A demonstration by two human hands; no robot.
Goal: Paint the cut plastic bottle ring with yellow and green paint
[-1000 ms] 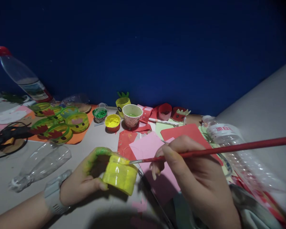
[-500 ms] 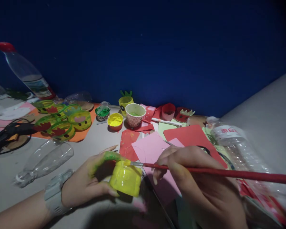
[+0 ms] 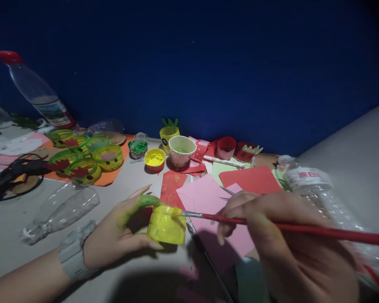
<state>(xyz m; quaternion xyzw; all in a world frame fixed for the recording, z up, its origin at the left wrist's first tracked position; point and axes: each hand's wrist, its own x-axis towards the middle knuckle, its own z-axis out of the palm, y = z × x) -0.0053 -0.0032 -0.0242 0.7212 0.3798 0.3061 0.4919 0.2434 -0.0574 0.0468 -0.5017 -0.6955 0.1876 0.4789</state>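
Observation:
My left hand (image 3: 113,235), with green and yellow paint on its fingers, grips a small yellow-painted bottle piece (image 3: 166,229) by its left side, thumb below and finger above. A red-handled paintbrush (image 3: 227,219) is pinched in my right hand (image 3: 281,235). The brush's yellow-loaded bristles lie against the upper right part of the bottle piece. Beyond the hands stand a small cup of yellow paint (image 3: 154,160), a cup of green paint (image 3: 138,148) and a larger patterned paper cup (image 3: 180,156) with greenish liquid inside.
At left are several yellow rings with paper crowns (image 3: 107,158), a cut clear bottle (image 3: 63,210) and a red-capped bottle (image 3: 47,101). Pink paper (image 3: 202,198) and scissors (image 3: 205,252) lie centrally. A large water bottle (image 3: 312,176) lies at right; a blue partition (image 3: 189,67) stands behind.
The brush tip has moved rightward across the top of the yellow bottle piece, and my right hand has shifted right with it. My left hand keeps its hold; the view has shifted slightly.

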